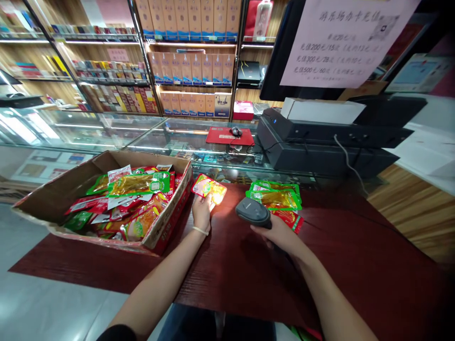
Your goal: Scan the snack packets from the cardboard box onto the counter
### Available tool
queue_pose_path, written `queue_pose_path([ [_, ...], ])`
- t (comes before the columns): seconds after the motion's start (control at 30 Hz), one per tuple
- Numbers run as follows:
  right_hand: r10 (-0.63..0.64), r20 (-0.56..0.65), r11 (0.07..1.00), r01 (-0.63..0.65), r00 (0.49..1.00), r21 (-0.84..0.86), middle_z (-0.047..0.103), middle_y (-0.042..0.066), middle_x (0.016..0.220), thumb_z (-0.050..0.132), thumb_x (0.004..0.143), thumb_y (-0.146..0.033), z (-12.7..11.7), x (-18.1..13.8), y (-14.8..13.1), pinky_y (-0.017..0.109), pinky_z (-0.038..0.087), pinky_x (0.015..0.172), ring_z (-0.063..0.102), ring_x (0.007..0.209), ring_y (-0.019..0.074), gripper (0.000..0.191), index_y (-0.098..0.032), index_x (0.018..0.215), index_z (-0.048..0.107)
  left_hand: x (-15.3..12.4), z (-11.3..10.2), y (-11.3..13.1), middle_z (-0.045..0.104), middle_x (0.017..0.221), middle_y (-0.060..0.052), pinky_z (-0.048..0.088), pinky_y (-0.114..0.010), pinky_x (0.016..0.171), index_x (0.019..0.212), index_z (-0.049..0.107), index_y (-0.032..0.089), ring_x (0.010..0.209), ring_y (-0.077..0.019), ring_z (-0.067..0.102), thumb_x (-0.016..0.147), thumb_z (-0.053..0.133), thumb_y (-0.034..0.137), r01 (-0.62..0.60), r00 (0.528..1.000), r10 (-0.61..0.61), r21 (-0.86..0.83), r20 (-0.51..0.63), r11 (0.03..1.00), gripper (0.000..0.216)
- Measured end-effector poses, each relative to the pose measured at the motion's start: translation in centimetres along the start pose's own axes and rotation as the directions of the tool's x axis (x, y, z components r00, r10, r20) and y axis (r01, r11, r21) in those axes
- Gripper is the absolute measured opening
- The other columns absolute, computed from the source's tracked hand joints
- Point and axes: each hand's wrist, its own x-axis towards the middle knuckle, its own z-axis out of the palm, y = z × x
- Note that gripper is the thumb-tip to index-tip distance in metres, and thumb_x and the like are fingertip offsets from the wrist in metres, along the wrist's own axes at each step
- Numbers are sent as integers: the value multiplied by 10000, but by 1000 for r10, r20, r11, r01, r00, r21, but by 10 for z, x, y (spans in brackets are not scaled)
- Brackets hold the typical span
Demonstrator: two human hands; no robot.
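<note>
Just to the right of the open brown cardboard box with red outer sides [57,199], the left hand [202,213] holds a small red-and-yellow shiny plastic packet [209,186], its fingers pinching the packet's near edge. A patch of bright light falls on the packet (a pale cream band [201,231] circles that wrist).

Farther right of the box, the right hand [279,233] is wrapped round the handle of a black plastic handheld scanner [253,211]. Its fingers are curled in a grip, though I cannot tell whether one presses a trigger. The scanner's head faces the held packet, apart from it.

Beyond the scanner, well to the box's right, flat green-edged packets with golden-brown contents [273,196] overlap on the dark reddish-brown wooden tabletop [227,270], with a red plastic packet [291,220] on their near side.

Inside the box lies a jumbled heap of red, green and white plastic packets [138,184]. Behind the box stands a glass-topped display case [149,137].
</note>
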Motion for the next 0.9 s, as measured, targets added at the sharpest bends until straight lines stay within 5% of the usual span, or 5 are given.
queue_pose_path([
  [0.23,43,-25,991,-40,999,130,536,-66,448,750,727,-381,1,-1,-13,195,323,288,457,307,102,260,-222,834,574,0,0,0,686,1044,-77,544,-317,796,1075,583,199,918,-184,671,733,734,268,-45,999,45,76,5,996,380],
  [0.33,94,-173,974,-55,980,221,511,-92,446,730,726,-441,-7,2,-20,188,328,274,433,292,93,339,-224,848,500,-1,0,2,682,979,-42,525,-278,743,1072,520,228,867,-168,669,734,735,277,-168,986,164,197,39,966,404],
  [0.5,51,-404,938,95,913,334,514,-99,462,725,712,-476,-37,0,-27,186,350,273,445,303,92,385,-232,840,458,-8,9,2,645,856,-14,460,-264,810,865,569,210,862,-171,616,737,729,269,-354,932,276,413,236,839,213],
  [0.67,23,-493,882,215,870,419,530,-86,489,732,729,-459,-65,-8,-25,197,373,289,470,327,98,368,-239,816,450,-24,43,-19,591,823,-36,422,-293,871,737,644,223,875,-206,546,728,730,249,-469,857,208,546,471,694,90],
  [0.9,-18,-522,841,295,853,453,516,-61,492,707,756,-461,-79,-15,-26,203,379,287,445,334,89,336,-219,718,478,-42,88,-56,681,1015,-60,348,-337,1042,887,732,261,1083,-251,553,676,751,134,-298,717,-101,434,690,850,247],
])
